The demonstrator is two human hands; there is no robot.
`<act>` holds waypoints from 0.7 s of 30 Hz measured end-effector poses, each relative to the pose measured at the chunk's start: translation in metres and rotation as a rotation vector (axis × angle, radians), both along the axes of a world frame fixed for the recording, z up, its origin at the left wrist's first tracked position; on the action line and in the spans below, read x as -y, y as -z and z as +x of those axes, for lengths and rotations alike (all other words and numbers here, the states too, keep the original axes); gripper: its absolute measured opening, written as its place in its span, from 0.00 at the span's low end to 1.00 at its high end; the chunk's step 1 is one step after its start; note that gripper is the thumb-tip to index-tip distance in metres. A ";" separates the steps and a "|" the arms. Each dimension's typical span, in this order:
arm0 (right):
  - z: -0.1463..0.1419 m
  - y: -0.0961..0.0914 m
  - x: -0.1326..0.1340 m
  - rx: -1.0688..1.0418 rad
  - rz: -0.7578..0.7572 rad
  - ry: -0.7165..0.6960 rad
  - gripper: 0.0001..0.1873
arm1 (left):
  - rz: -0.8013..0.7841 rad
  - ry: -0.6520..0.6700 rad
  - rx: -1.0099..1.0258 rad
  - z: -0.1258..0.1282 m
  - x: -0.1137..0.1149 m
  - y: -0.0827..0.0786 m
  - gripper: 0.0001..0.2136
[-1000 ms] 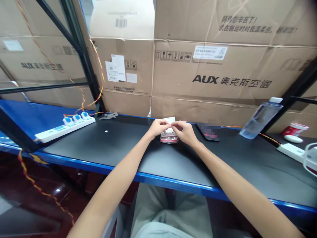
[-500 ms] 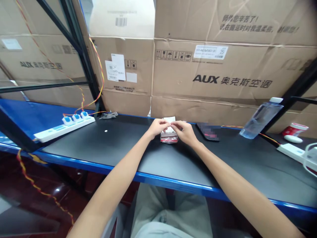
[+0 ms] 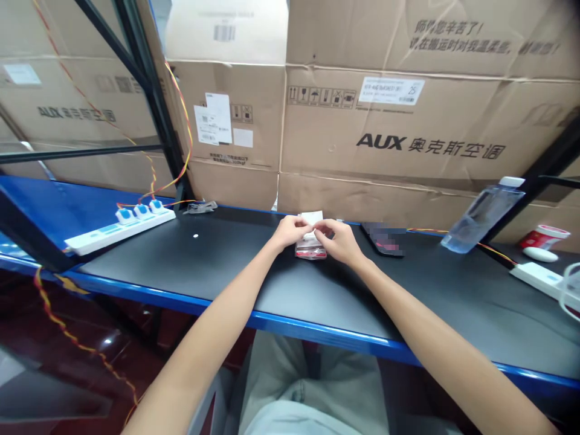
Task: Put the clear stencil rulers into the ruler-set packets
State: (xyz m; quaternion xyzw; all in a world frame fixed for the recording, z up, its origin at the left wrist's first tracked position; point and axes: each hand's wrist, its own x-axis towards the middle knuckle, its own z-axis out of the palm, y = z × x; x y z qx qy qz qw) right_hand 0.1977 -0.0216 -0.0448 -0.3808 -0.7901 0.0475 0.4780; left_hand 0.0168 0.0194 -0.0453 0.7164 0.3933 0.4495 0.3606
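Note:
My left hand (image 3: 289, 232) and my right hand (image 3: 339, 241) meet over a small clear plastic packet (image 3: 310, 251) with red and white contents, lying on the black bench top (image 3: 194, 260). The fingertips of both hands pinch the packet's upper part from either side. A white paper card or label (image 3: 312, 217) sticks up behind them. My fingers hide the middle of the packet. Just right of my right hand lies a phone (image 3: 383, 239) with a blurred screen.
A clear water bottle (image 3: 483, 219) lies at the back right near a red-and-white cup (image 3: 539, 237). White power strips (image 3: 120, 232) sit at both ends of the bench. Orange-yellow wires run along the blue metal rack. Large AUX cardboard boxes (image 3: 389, 121) stand behind.
The whole view has shifted slightly, with the scene sitting a little further right. My hands stay pinched on the packet with no clear change in grip.

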 end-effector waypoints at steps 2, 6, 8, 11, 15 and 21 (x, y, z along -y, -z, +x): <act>0.001 0.000 -0.001 -0.002 -0.005 0.010 0.07 | -0.007 0.040 0.008 0.002 0.002 -0.001 0.12; 0.002 0.001 -0.002 0.005 -0.015 0.014 0.07 | -0.025 0.078 0.015 0.003 0.004 -0.004 0.11; 0.002 0.002 -0.002 0.008 -0.014 0.012 0.07 | -0.031 0.080 0.011 0.004 0.004 -0.005 0.11; 0.002 0.001 -0.003 0.014 -0.001 0.018 0.07 | -0.038 0.046 -0.009 0.004 0.005 -0.005 0.10; 0.004 -0.002 -0.003 0.020 0.025 0.033 0.08 | -0.040 -0.100 -0.074 0.001 0.004 -0.004 0.06; 0.011 -0.004 -0.007 0.031 0.029 0.090 0.09 | -0.066 -0.330 -0.235 -0.006 -0.001 0.001 0.04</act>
